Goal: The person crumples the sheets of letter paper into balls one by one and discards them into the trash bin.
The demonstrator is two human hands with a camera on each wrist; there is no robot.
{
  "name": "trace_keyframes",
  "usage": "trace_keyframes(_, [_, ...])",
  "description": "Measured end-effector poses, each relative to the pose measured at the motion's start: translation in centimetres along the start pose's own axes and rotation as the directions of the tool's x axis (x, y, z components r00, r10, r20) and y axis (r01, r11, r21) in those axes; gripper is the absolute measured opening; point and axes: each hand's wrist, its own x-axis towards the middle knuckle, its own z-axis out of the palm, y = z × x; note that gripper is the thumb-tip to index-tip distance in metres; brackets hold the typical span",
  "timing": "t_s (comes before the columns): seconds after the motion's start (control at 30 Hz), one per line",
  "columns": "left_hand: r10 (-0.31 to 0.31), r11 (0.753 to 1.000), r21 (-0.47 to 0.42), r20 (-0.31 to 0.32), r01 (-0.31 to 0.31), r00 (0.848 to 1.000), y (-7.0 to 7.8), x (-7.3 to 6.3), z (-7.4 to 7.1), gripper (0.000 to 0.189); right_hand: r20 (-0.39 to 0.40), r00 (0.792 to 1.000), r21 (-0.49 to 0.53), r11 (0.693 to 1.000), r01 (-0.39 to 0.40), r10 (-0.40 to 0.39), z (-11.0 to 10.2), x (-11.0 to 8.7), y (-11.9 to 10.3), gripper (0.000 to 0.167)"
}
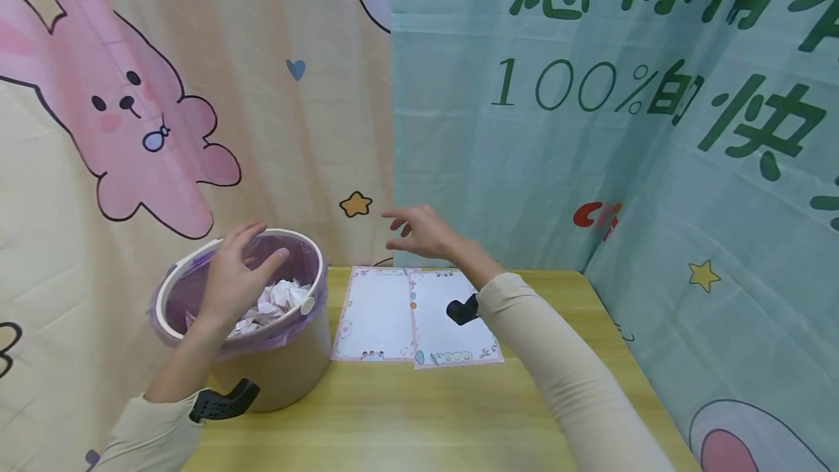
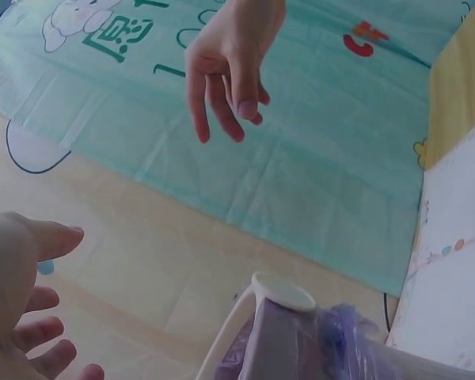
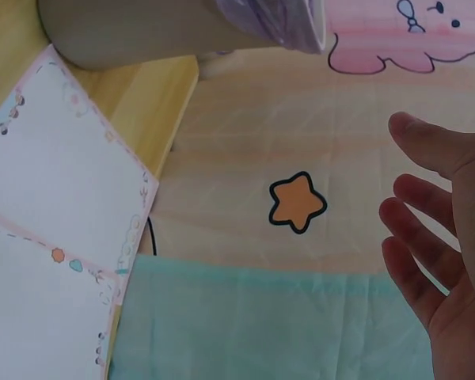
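Observation:
My left hand (image 1: pixel 237 279) is raised over the near side of a waste bin (image 1: pixel 282 377), thumb apart from loosely bent fingers, holding nothing. The bin has a white rim and a purple plastic liner (image 1: pixel 308 257); crumpled paper (image 1: pixel 278 301) lies inside. My right hand (image 1: pixel 426 233) hovers in the air above the back edge of the table, its fingers loosely bent around nothing. Below it lie two white sheets of paper with decorated pink borders, the left sheet (image 1: pixel 379 315) and the right sheet (image 1: pixel 439 323), meeting along their inner edges. In the right wrist view the right hand (image 3: pixel 439 229) shows its fingers spread.
The bin stands on the left of a yellow wood-grain table (image 1: pixel 393 421). Behind the table hang a cream curtain with a pink rabbit (image 1: pixel 131 108) and a teal curtain (image 1: pixel 472 166) with green lettering. The teal cloth also runs along the right side.

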Motion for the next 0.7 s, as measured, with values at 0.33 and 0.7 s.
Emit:
trace_keyframes(0.33, [-0.008,0.998,-0.069,0.027,0.01,1.0,1.6,0.5,3.0,0.066,-0.056,0.995,0.083,0.993,-0.083,0.088,0.3,-2.2,3.0,0.057])
trace_keyframes(0.7, [0.004,0.995,-0.102,0.071,0.003,0.998,2.6,0.7,5.7,0.064,-0.098,0.967,0.118,0.968,-0.222,0.234,0.7,-4.8,6.7,0.057])
